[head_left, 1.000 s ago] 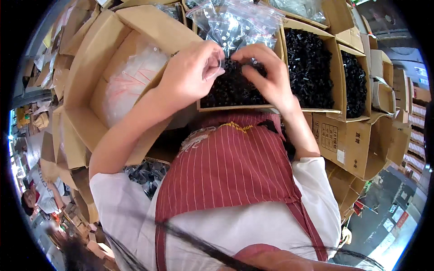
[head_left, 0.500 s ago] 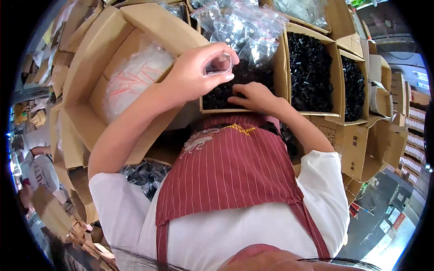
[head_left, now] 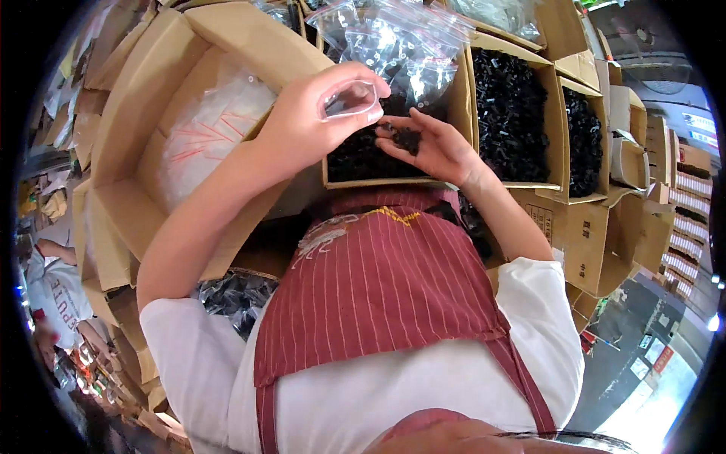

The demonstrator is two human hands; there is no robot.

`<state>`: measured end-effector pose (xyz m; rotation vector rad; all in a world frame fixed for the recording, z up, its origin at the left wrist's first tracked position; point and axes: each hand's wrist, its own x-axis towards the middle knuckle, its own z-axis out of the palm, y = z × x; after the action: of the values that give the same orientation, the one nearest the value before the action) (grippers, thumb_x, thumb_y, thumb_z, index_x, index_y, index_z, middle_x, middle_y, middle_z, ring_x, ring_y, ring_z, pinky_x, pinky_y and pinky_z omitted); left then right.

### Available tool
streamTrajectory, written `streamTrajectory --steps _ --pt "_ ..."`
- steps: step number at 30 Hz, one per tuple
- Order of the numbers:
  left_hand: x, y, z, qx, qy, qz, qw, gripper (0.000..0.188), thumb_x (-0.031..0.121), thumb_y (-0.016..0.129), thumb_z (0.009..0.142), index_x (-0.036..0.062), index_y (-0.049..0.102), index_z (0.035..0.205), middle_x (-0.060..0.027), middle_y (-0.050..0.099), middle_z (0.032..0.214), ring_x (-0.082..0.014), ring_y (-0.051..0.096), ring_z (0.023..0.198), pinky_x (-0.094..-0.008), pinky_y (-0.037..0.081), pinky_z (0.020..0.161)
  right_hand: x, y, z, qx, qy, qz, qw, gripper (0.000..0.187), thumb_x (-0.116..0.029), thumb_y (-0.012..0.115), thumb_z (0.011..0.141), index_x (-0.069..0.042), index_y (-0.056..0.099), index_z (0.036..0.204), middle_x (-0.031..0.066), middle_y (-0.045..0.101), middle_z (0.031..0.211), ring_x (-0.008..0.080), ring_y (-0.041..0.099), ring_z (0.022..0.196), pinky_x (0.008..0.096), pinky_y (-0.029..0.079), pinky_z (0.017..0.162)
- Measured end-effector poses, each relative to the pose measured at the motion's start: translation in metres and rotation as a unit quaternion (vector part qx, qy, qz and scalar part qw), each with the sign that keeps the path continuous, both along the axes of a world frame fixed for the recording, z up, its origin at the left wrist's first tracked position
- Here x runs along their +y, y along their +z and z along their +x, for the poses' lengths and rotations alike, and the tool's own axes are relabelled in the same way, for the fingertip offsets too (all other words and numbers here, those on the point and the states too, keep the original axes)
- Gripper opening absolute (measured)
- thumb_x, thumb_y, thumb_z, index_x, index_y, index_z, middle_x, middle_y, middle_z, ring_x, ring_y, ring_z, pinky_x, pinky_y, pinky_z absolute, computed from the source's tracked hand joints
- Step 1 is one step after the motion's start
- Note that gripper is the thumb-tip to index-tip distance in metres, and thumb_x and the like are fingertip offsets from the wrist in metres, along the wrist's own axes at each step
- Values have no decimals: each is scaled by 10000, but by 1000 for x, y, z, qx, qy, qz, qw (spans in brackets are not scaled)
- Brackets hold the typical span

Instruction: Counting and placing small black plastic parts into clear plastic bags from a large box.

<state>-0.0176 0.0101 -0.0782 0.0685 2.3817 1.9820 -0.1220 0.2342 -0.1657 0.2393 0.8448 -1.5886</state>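
Observation:
My left hand (head_left: pixel 302 113) is closed round a clear plastic bag (head_left: pixel 351 100), whose rounded mouth is spread apart. Close to its right is my right hand (head_left: pixel 448 154), palm turned up, with a small heap of black parts (head_left: pixel 407 139) in the cupped fingers. Both hands are above a cardboard box (head_left: pixel 393 182) of similar loose black pieces (head_left: pixel 355 162). The exact shape of the pieces is too small to make out. Clear zip bags (head_left: pixel 378 45) with small pale spots lie over the far part of this box.
To the left, a tilted cardboard box (head_left: pixel 136 129) holds clear bags with red strips (head_left: pixel 215 125). Two boxes of black pieces (head_left: pixel 510 113) stand at the right. Below my left forearm are dark bagged items (head_left: pixel 238 295). Another person (head_left: pixel 64 295) is at the far left.
My right hand has risen out of the black pieces and turned palm up with some in it, near the bag. The left hand still holds the bag, slightly further left.

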Motion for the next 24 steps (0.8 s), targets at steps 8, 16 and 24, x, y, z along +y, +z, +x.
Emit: streamTrajectory --steps 8,16,24 --pt "0 -2 1 24 12 23 999 227 73 634 969 1 618 1184 -45 662 1129 -126 635 1019 -294 496 935 -2 11 10 -107 -40 -122 986 660 -426 440 1063 118 395 1434 297 463 1436 383 453 1370 464 353 1192" --pt "1 -2 0 36 10 12 999 267 55 632 966 1 614 1227 -50 667 1132 -129 642 1003 -292 495 924 -1 10 19 -9 -27 -117 993 662 -291 550 986 144 361 1448 297 454 1448 361 440 1386 449 313 1223" --pt "0 -1 0 28 11 -7 1000 275 57 630 970 4 615 1239 -47 666 1130 -124 640 991 -287 496 912 1 4 17 -49 -47 -139 988 606 -81 496 885 147 384 1435 309 465 1440 370 448 1383 464 344 1212"
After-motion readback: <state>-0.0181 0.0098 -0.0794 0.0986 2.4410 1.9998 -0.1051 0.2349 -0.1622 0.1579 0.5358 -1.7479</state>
